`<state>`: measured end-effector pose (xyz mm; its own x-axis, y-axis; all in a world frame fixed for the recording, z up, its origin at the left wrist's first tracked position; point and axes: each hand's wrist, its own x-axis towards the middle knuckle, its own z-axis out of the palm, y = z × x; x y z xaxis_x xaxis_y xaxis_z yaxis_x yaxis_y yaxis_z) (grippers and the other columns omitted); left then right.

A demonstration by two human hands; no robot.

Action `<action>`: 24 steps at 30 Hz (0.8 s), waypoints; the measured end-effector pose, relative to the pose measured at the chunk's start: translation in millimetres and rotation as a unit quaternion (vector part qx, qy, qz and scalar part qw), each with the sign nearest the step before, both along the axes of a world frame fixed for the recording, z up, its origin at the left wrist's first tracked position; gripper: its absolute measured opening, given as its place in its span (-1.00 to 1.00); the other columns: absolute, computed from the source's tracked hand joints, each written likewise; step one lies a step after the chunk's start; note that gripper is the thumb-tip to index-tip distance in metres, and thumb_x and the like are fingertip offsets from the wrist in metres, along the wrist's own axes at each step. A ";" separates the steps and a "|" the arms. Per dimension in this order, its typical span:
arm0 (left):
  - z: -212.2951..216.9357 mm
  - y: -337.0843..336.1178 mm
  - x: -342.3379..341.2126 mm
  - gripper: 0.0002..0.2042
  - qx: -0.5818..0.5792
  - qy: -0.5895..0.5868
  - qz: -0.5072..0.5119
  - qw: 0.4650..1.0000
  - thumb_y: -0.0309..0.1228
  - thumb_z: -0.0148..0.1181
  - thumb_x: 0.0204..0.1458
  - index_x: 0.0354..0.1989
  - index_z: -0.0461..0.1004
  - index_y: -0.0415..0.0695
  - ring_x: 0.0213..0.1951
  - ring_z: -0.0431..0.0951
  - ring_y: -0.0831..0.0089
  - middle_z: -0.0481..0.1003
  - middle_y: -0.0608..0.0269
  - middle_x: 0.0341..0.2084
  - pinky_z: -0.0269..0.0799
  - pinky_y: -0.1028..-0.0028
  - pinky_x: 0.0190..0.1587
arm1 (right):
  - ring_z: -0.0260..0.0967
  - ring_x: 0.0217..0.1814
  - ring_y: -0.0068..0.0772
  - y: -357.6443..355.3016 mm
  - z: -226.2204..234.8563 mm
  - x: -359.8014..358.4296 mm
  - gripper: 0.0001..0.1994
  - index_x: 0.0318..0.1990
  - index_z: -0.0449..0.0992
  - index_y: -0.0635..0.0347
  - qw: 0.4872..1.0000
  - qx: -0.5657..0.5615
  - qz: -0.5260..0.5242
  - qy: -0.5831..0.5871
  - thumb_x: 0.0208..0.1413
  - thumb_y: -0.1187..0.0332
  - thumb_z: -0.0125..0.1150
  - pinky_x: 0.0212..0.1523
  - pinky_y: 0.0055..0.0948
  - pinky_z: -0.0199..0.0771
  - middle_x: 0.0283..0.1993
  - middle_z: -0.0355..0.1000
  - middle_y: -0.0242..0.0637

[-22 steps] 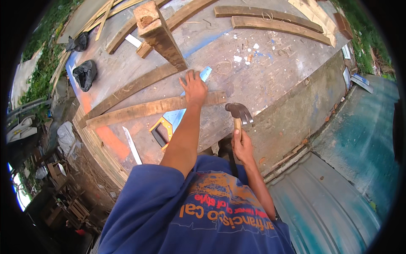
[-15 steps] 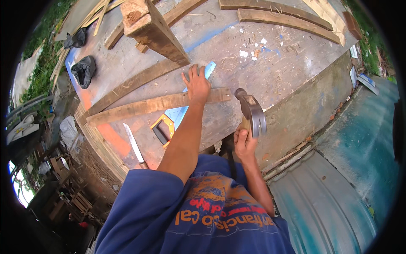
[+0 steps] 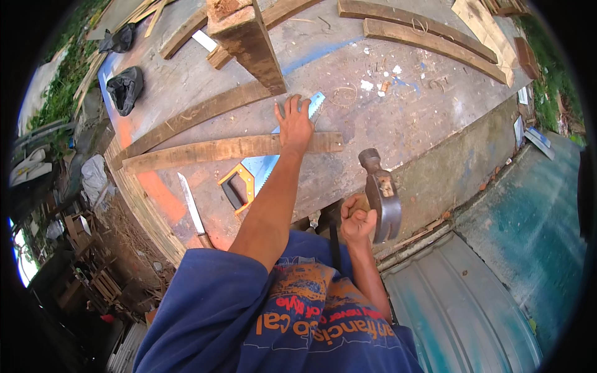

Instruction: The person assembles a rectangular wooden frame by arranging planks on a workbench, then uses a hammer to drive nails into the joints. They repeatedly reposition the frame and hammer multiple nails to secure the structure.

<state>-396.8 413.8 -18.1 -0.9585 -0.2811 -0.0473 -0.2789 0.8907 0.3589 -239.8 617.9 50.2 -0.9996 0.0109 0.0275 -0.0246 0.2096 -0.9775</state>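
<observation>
Pressing 1 wood strip [image 3: 230, 149] w/ left hand [image 3: 295, 124], right hand [image 3: 357, 221] gripping 1 hammer [image 3: 380, 196].

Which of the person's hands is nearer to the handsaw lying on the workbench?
The left. The left hand presses on the wooden strip lying across the handsaw, directly over its blade. The right hand is raised off the bench edge, gripping the hammer.

Outdoor daylight w/ worn grey, paint-smeared wooden workbench [image 3: 398, 118] across upper centre, teal corrugated metal sheeting [image 3: 479, 311] at lower right, green grass [image 3: 59, 93] at upper left edge & cluttered timber scraps on dirt ground [image 3: 99, 273] at lower left.
</observation>
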 end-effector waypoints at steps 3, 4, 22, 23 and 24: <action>-1.3 3.1 -2.1 -0.55 0.000 0.026 0.000 1.000 -0.55 0.14 -0.05 0.09 0.44 0.04 0.34 0.18 0.26 0.31 0.22 0.18 -0.19 -0.08 0.46 | 0.23 -0.59 -0.20 -4.2 -5.0 -21.1 -0.52 -0.39 0.40 0.32 0.987 0.107 -0.001 -0.120 0.35 0.00 0.01 -0.50 -0.30 0.26 -0.61 0.28 -0.21; -2.0 1.2 -7.7 -0.55 -0.002 0.044 0.004 0.999 -0.56 0.14 -0.06 0.08 0.46 0.03 0.32 0.21 0.25 0.33 0.22 0.16 -0.18 -0.07 0.45 | 0.28 -0.59 -0.04 -6.1 -6.0 -32.4 -0.51 -0.43 0.42 0.34 0.972 0.139 0.004 -0.190 0.35 0.04 0.01 -0.49 -0.15 0.29 -0.65 0.29 -0.12; -1.5 -1.7 -0.3 -0.55 0.002 0.033 -0.019 0.999 -0.54 0.20 -0.10 0.04 0.43 0.02 0.30 0.21 0.28 0.34 0.26 0.08 -0.13 -0.04 0.44 | 0.40 -0.56 -0.27 1.4 23.1 -1.2 -0.75 -0.26 0.49 0.34 0.995 0.083 0.007 -0.056 0.23 0.26 0.20 -0.46 -0.27 0.39 -0.52 0.43 -0.08; -3.2 -1.4 0.2 -0.56 0.002 0.035 -0.019 0.999 -0.54 0.20 -0.10 0.04 0.43 0.02 0.30 0.21 0.28 0.34 0.26 0.08 -0.13 -0.04 0.44 | 0.42 -0.55 -0.27 2.2 29.4 4.9 -0.75 -0.26 0.50 0.34 0.997 0.039 0.013 -0.064 0.23 0.26 0.20 -0.45 -0.27 0.40 -0.51 0.44 -0.08; -5.3 0.1 -0.2 -0.56 0.002 0.036 -0.019 0.999 -0.54 0.20 -0.10 0.04 0.43 0.02 0.30 0.22 0.28 0.34 0.26 0.08 -0.13 -0.04 0.44 | 0.43 -0.53 -0.25 -1.0 28.5 -0.1 -0.72 -0.27 0.49 0.34 0.995 0.066 0.012 -0.075 0.25 0.23 0.18 -0.44 -0.27 0.41 -0.52 0.43 -0.08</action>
<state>-397.0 413.9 -23.4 -0.9694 -0.2444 0.0212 -0.2182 0.8986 0.3805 -239.9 616.9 78.7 -0.9926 -0.0060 -0.1216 0.1124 0.3379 -0.9344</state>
